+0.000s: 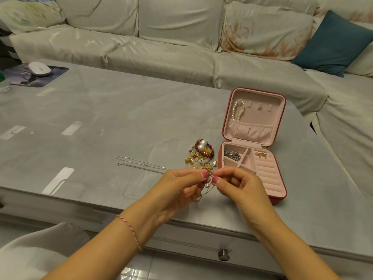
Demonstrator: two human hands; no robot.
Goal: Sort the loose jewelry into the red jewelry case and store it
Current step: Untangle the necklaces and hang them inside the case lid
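Table top point(125, 110): glossy, smooth, grey marbled, reflects light patches. Red jewelry case point(279, 199): outer shell smooth, faint sheen; lining point(262, 110) matt pink, velvety cloth (gathered pocket too). Loose jewelry point(200, 153): shiny gold-tone metal, glossy pearls, polished dark red beads. Thin chain point(139, 165): bright silver metal. Sofa cover point(161, 47): pale cloth, creased, slight satin sheen. Drawer knob point(223, 254): brushed metal.

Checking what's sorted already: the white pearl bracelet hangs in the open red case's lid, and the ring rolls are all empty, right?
Not quite. In the head view the white pearl bracelet does hang in the open red jewelry case lid, but a small gold piece sits on the farthest ring roll.
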